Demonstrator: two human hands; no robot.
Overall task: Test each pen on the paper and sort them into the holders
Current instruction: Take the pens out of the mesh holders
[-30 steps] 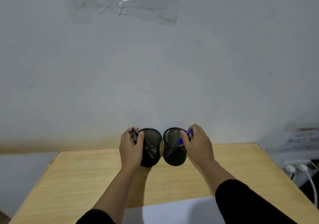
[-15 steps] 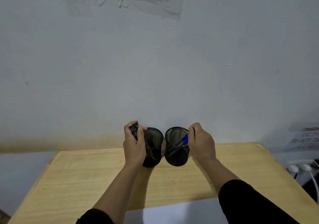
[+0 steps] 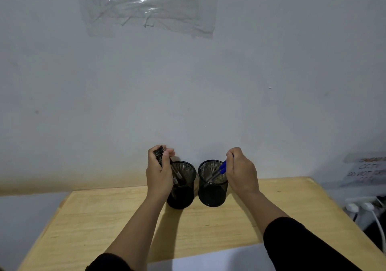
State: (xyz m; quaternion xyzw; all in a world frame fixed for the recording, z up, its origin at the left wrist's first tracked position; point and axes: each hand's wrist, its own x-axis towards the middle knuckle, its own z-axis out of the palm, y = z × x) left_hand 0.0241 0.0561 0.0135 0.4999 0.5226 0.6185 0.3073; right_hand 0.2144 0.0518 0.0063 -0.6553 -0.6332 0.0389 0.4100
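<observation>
Two black mesh holders stand side by side at the back of the wooden table. My left hand grips a bundle of dark pens whose lower ends reach down into the left holder. My right hand pinches a blue-capped pen that slants down into the right holder. A white sheet of paper lies at the near edge between my forearms.
The table backs onto a pale wall with a crinkled plastic sheet taped high up. To the right, off the table, are plugs with white cables and a paper sign.
Both hands have risen, drawing the pens partway up out of the holders. The dark bundle stands higher above the left holder's rim than before.
</observation>
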